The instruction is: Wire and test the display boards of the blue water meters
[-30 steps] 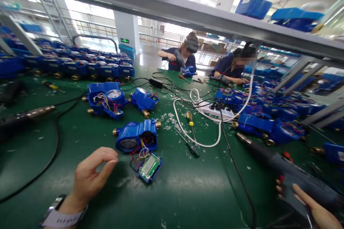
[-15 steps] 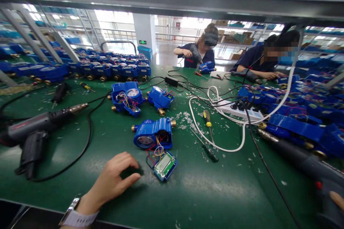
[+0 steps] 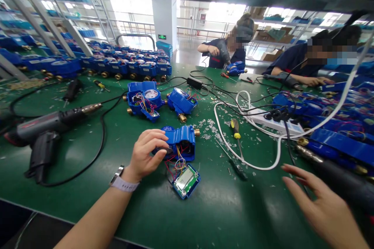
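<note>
My left hand point(image 3: 147, 151) has its fingers curled round the left side of a blue water meter body point(image 3: 180, 141) on the green table point(image 3: 87, 140). Coloured wires run from the meter to a small blue display module point(image 3: 186, 180) lying just in front of it. My right hand point(image 3: 320, 205) hovers over the table at the lower right, fingers stretched out, holding nothing. A dark power screwdriver point(image 3: 339, 177) lies just beyond it.
Two more opened blue meters point(image 3: 144, 100) point(image 3: 182, 103) sit behind. A heat-gun-like tool point(image 3: 46, 128) with a black cord lies at left. A yellow-handled screwdriver point(image 3: 235, 129), white cable and power strip point(image 3: 274, 122) lie right of centre. Rows of blue meters line both sides. Two people work at the far edge.
My left hand moved forward and closed on the blue meter. My right hand let go of the power screwdriver and now hovers open. The view shifted left and down.
</note>
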Demonstrator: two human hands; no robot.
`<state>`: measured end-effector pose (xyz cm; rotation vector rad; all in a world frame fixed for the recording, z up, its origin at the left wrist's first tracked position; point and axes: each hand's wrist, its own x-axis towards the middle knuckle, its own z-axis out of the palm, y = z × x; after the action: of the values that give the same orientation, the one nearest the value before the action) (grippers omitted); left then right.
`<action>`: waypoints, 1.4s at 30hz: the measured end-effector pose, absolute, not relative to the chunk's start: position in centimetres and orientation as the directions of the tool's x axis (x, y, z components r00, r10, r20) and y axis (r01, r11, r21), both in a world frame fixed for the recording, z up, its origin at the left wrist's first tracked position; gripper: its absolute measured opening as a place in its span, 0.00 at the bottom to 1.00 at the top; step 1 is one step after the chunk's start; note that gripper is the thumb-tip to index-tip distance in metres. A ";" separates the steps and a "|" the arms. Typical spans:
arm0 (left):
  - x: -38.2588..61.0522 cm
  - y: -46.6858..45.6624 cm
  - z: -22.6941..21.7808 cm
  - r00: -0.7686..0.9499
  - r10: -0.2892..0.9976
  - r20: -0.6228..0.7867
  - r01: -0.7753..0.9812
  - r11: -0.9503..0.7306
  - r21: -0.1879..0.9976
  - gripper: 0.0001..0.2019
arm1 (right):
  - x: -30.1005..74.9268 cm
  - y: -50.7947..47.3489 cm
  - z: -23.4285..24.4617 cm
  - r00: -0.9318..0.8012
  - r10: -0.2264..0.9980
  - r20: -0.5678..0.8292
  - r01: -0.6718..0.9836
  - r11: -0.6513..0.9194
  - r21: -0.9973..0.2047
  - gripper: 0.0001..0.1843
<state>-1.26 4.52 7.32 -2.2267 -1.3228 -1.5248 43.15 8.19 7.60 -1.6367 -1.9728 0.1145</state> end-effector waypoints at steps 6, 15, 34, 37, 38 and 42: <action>-2.5 3.7 5.5 0.031 0.661 0.750 0.690 -0.557 0.463 0.15 | 33.2 12.3 5.2 -0.347 0.927 0.143 0.831 0.375 -0.412 0.22; -4.0 3.2 7.0 0.093 0.719 0.689 0.628 -0.579 0.520 0.19 | 32.2 12.6 2.1 -0.331 0.930 0.162 0.832 0.369 -0.415 0.18; -2.8 2.7 5.9 0.027 0.723 0.691 0.781 -0.447 0.437 0.10 | 26.6 9.1 3.6 -0.016 1.000 0.012 0.077 0.013 -0.997 0.14; -3.2 3.5 4.3 -0.104 0.780 0.618 0.806 -0.298 0.511 0.23 | 26.2 9.1 3.9 -0.121 0.990 -0.066 0.071 -0.057 -0.996 0.18; -3.3 3.9 3.8 -0.121 0.806 0.580 0.805 -0.262 0.532 0.26 | 26.1 9.0 4.0 -0.152 0.985 -0.083 0.074 -0.073 -0.995 0.19; -3.2 4.7 2.5 -0.125 0.884 0.450 0.772 -0.199 0.604 0.28 | 25.4 8.3 4.4 -0.285 0.947 -0.150 0.085 -0.131 -0.988 0.21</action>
<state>-3.18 4.75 2.53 -2.1629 -2.0687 -1.3416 25.39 8.30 4.37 -1.2106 -1.4054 1.5046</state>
